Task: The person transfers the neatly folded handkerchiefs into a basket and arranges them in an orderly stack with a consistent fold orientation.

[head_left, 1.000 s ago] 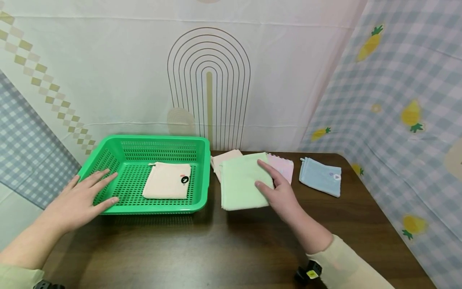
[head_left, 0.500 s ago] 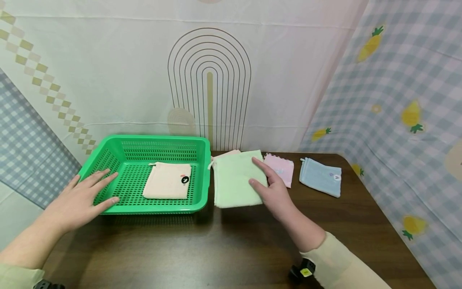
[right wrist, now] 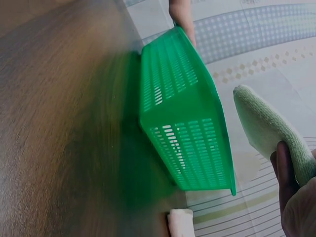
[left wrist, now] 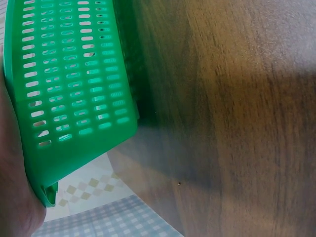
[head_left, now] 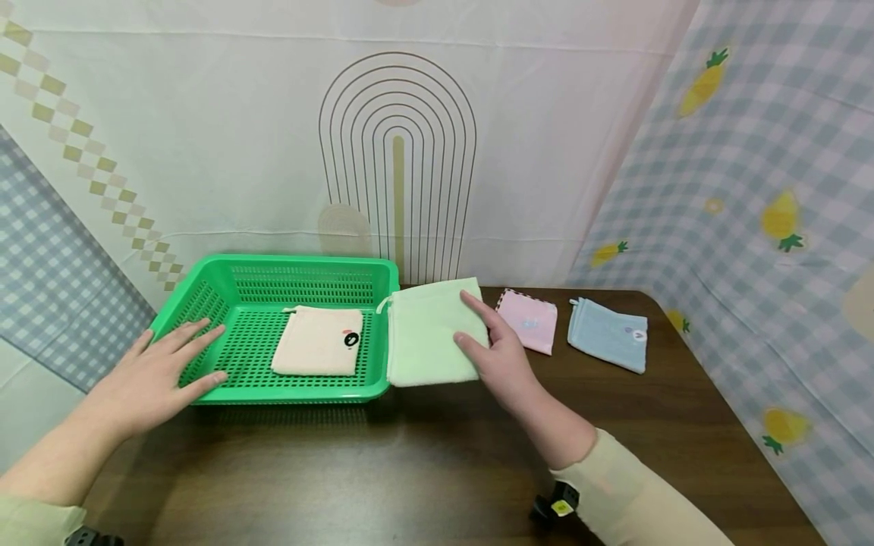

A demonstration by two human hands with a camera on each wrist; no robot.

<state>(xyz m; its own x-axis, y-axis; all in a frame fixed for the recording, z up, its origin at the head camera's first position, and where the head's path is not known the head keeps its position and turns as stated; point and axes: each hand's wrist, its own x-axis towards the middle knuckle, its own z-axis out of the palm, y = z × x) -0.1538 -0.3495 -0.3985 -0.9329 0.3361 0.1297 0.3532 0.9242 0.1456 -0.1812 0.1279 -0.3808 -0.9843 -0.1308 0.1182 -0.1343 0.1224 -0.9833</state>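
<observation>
My right hand pinches a folded pale green towel by its right side, thumb on top. In the right wrist view the green towel is held up off the table, apart from the basket. Its left edge overlaps the right rim of the green plastic basket in the head view. A folded cream towel with a black round patch lies inside the basket. My left hand rests on the basket's front-left rim with fingers spread and straight.
A folded pink towel and a folded blue towel lie on the dark wood table at right. A pale folded cloth sits beside the basket, hidden behind the green towel in the head view. Patterned curtains stand behind.
My right hand has carried the green towel leftward to the basket's right rim, baring the pink towel and covering the pale cloth. My left hand and the basket have stayed put.
</observation>
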